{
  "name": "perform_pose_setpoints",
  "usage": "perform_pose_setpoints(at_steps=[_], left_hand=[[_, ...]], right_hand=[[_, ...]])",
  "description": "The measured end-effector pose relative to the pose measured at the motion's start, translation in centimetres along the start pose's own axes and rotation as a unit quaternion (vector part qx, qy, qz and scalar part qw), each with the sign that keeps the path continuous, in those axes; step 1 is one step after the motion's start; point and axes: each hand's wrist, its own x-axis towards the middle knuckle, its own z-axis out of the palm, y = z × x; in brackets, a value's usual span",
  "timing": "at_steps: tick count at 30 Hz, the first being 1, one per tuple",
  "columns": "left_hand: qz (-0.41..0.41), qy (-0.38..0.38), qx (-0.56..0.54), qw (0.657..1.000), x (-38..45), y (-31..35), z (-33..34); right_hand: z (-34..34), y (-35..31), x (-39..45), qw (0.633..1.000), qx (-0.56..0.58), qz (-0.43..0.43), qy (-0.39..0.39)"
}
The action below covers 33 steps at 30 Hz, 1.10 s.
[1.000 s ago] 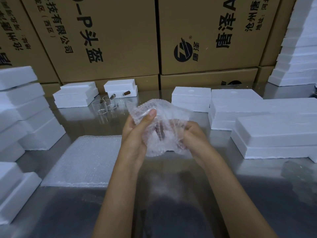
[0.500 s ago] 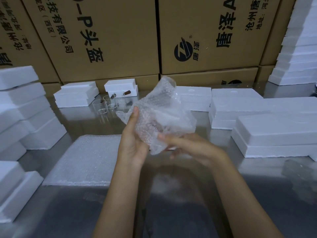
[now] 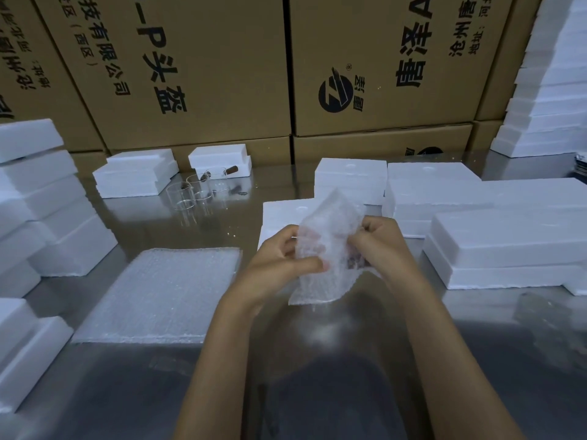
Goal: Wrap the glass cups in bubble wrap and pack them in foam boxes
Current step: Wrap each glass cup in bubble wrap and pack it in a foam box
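Note:
Above the steel table, my left hand (image 3: 281, 262) and my right hand (image 3: 378, 242) both grip a bundle of bubble wrap (image 3: 330, 249). A dark shape shows faintly through the wrap; the cup inside is otherwise hidden. A loose corner of the wrap hangs below my hands. A white foam box (image 3: 279, 214) lies just behind the bundle. Several bare glass cups (image 3: 193, 193) with brown handles stand at the back left. A stack of flat bubble wrap sheets (image 3: 162, 290) lies to the left of my hands.
Foam boxes are stacked along the left edge (image 3: 38, 198), at the right (image 3: 508, 242) and at the far right (image 3: 552, 90). Two more foam boxes (image 3: 136, 173) sit behind the cups. Large cardboard cartons (image 3: 381, 58) wall off the back.
The bundle has shifted to the right and lower, now in front of a foam box. My right hand went from under the wrap to gripping its upper right side.

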Motion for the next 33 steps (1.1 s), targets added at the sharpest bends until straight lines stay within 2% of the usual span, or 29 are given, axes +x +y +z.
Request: perform_pose_setpoints(at_steps=[5, 7, 9, 11, 13, 15, 18, 21, 23, 25, 28, 31, 33], left_hand=[[0.023, 0.064, 0.114, 0.991, 0.6, -1.0, 0.2], [0.030, 0.102, 0.144, 0.984, 0.9, -1.6, 0.3], [0.053, 0.154, 0.218, 0.962, 1.5, -2.3, 0.4], [0.062, 0.183, 0.270, 0.943, 1.8, -2.7, 0.7], [0.057, 0.184, 0.272, 0.943, 2.0, -2.9, 0.8], [0.050, 0.178, 0.256, 0.949, 1.9, -2.7, 0.7], [0.013, 0.143, 0.183, 0.973, 1.5, -2.1, 0.2], [-0.041, 0.109, 0.174, 0.978, 1.2, -1.5, -0.7], [-0.021, 0.097, 0.166, 0.981, 0.9, -0.9, -1.1], [0.033, 0.092, 0.154, 0.983, 0.5, -0.4, -1.0], [0.086, 0.104, 0.192, 0.972, 0.2, -0.6, -0.6], [0.113, 0.119, 0.284, 0.945, 0.3, -1.2, 0.0], [0.115, 0.128, 0.357, 0.918, 0.4, -1.5, 0.3]], right_hand=[[1.6, 0.9, 0.2, 0.983, -0.156, -0.089, 0.037], [1.7, 1.1, 0.1, 0.981, -0.158, -0.106, 0.027], [1.5, 0.7, -0.3, 0.983, -0.149, -0.106, -0.019], [1.2, -0.3, -1.1, 0.987, -0.083, -0.114, -0.080], [1.1, -1.2, -1.8, 0.983, -0.012, -0.130, -0.126], [1.3, -1.3, -2.2, 0.983, -0.019, -0.120, -0.139], [2.2, -0.7, -1.9, 0.981, -0.125, -0.114, -0.095], [2.9, 0.5, -1.3, 0.957, -0.237, -0.154, -0.056], [3.2, 1.1, -1.1, 0.945, -0.274, -0.169, -0.063], [3.4, 1.4, -1.3, 0.937, -0.295, -0.175, -0.068], [3.3, 1.2, -1.3, 0.950, -0.254, -0.175, -0.050], [2.7, 0.5, -1.1, 0.981, -0.099, -0.164, 0.001], [2.3, 0.2, -1.3, 0.986, -0.046, -0.162, 0.001]])
